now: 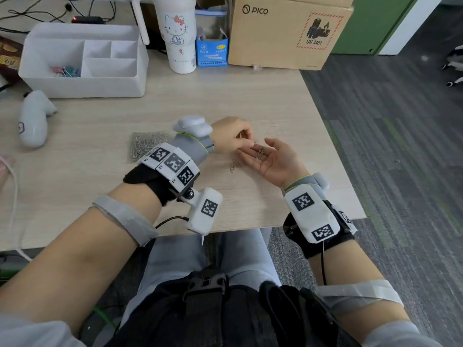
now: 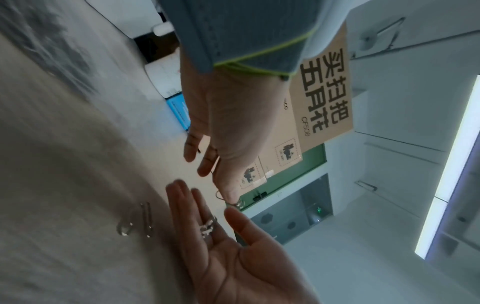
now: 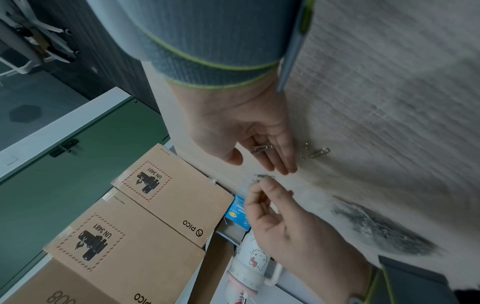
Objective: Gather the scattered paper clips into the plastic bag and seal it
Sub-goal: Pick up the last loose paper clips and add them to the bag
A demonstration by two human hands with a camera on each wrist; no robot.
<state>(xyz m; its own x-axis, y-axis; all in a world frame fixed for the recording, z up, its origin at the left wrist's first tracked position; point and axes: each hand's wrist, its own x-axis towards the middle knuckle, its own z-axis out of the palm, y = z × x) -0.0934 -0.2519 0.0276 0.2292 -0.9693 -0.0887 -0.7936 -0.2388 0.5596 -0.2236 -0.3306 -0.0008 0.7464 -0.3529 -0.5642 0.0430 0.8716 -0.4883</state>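
My left hand (image 1: 246, 142) reaches across the wooden table (image 1: 100, 186) and pinches one silver paper clip (image 2: 223, 197) between thumb and fingertip. It hangs just above my right hand (image 1: 271, 159). That hand lies palm up with straight fingers and carries a few paper clips (image 1: 260, 152) near the finger bases. Two loose clips (image 1: 234, 166) lie on the table just left of the right hand. The clear plastic bag (image 1: 146, 144), holding a heap of clips, lies flat behind my left wrist, partly hidden by the wrist camera.
At the back stand a white desk organizer (image 1: 82, 78), a cartoon-cat tumbler (image 1: 179, 33), a small blue box (image 1: 211, 52) and a cardboard box (image 1: 288, 33). A white controller (image 1: 32, 121) lies at the left. The table's right edge (image 1: 333, 146) is close to my right hand.
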